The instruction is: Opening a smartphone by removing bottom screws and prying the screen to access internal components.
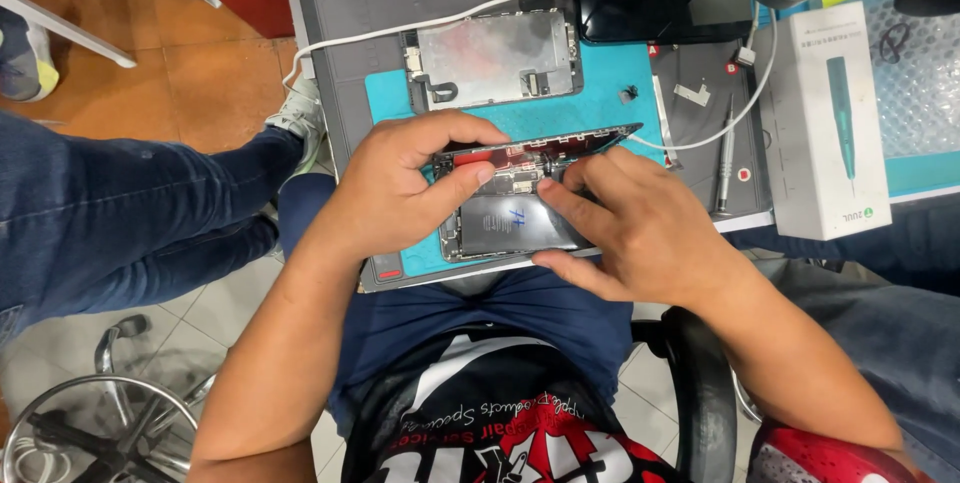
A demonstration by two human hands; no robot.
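An opened phone body (505,221) with a dark battery lies on a teal work mat (590,103) at the near edge of the bench. Its screen panel (560,143) is tilted up, hinged along the far side. My left hand (395,188) grips the left end of the phone and the raised screen, thumb resting on the inner parts. Over the right half, my right hand (640,228) has its fingers reaching under the screen onto the inner parts, thumb along the phone's near edge.
A metal shield plate (495,58) lies on the mat behind the phone. A white cable (440,18) crosses the grey mat (340,63). A screwdriver (724,168) lies right, beside a white tool box (825,123). Another person's blue-clad legs (110,213) are left.
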